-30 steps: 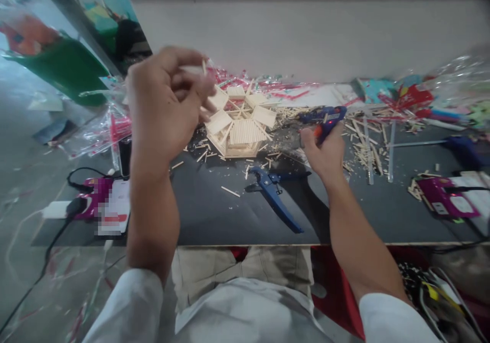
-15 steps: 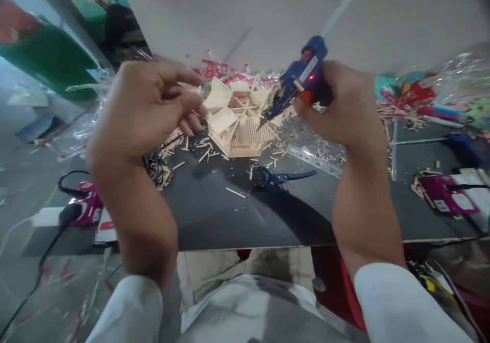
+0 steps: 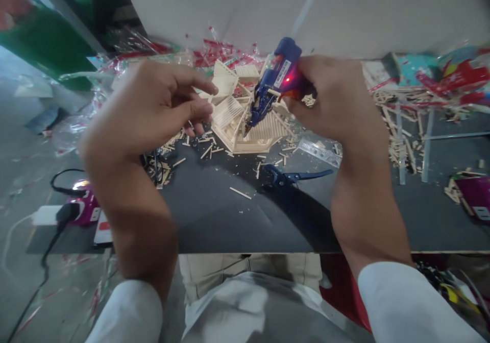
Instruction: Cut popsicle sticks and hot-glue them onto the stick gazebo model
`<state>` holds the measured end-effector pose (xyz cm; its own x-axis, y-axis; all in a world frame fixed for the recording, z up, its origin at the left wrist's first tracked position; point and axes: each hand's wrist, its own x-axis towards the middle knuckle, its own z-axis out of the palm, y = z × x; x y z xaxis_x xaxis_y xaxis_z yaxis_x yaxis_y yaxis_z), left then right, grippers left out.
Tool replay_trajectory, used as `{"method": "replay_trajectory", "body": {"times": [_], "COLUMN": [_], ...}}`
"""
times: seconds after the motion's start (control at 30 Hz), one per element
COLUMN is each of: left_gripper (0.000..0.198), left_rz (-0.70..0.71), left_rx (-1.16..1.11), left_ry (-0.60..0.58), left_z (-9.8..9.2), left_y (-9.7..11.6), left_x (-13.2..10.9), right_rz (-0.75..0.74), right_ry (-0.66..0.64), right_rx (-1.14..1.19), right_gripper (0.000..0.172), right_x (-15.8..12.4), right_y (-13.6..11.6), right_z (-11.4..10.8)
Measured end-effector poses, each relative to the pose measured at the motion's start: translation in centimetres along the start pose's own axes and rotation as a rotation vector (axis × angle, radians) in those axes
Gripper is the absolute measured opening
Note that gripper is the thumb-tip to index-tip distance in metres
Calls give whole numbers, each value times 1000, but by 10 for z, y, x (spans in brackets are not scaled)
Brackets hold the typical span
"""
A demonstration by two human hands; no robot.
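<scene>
My right hand grips a blue glue gun with a red light on its side. Its nozzle points down and left at a small model house built of thin wooden sticks. My left hand hovers just left of the model, thumb and fingers pinched together; what they hold is too small to make out. Both hands are raised above the dark work board.
Blue cutters lie on the board in front of the model, with a clear ruler beside them. Loose stick offcuts and crumpled plastic wrap litter the back. A power strip with cable sits left; a purple box right.
My right hand picked the glue gun up off the board and brought it over the model, nozzle tipped down. My left hand dropped slightly toward the model's left side.
</scene>
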<state>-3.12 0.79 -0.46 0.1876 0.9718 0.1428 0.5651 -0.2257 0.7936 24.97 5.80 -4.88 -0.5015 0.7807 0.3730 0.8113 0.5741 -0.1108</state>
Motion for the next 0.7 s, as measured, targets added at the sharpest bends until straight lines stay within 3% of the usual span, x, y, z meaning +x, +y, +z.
{"method": "replay_trajectory", "body": {"times": [0.1,0.17,0.4,0.7], "left_gripper": [30,29,29,33], "left_rz": [88,75,2,47], "left_rx": [234,318,376,374], "left_ry": [-42,-41,-28,-27], "left_z": [2,2,3,0], "left_y": [3,7,14,9], "left_x": [-2,-6,-10,-7], "right_rz": [-68,-114,-143,-206], "right_ry": [28,47,113,146], "right_rx": [26,40,54,76], "right_gripper": [10,8,20,19], "right_x": [2,3,5,4], "right_y": [4,6,10,10], "right_z": [5,7,7,11]}}
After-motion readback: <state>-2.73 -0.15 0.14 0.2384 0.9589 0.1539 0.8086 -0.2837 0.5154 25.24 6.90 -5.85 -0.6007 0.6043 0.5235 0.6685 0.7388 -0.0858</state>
